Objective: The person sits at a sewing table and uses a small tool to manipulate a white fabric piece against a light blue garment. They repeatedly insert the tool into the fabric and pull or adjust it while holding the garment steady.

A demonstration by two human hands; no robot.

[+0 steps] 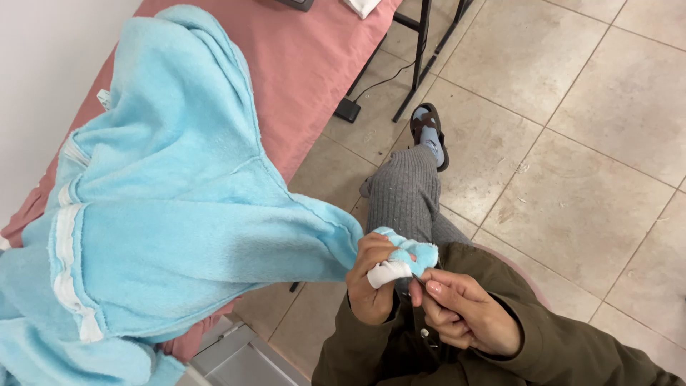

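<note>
A light blue fleece robe (164, 193) fills the left half of the frame, spread over a pink sheet (314, 64) that runs from the upper middle down the left side. White trim (68, 264) lines the robe's edges at the left. From the robe a sleeve stretches right toward the lower middle, where its end is bunched into a cuff (404, 259) with a white lining.

The left hand (371, 279) is clenched around that cuff, thumb on top, fingers wrapped under it. Just right of it, touching, the right hand (464, 311) pinches a thin dark needle-like tool (419, 280) between thumb and forefinger, its tip at the cuff's white edge. Both arms wear olive sleeves (572, 350).

Above the hands, a grey ribbed trouser leg (407, 193) runs up to a foot in a blue sock and dark sandal (429, 132) on the beige tile floor (586, 143). A black stand (421, 50) and cable sit at upper middle.
</note>
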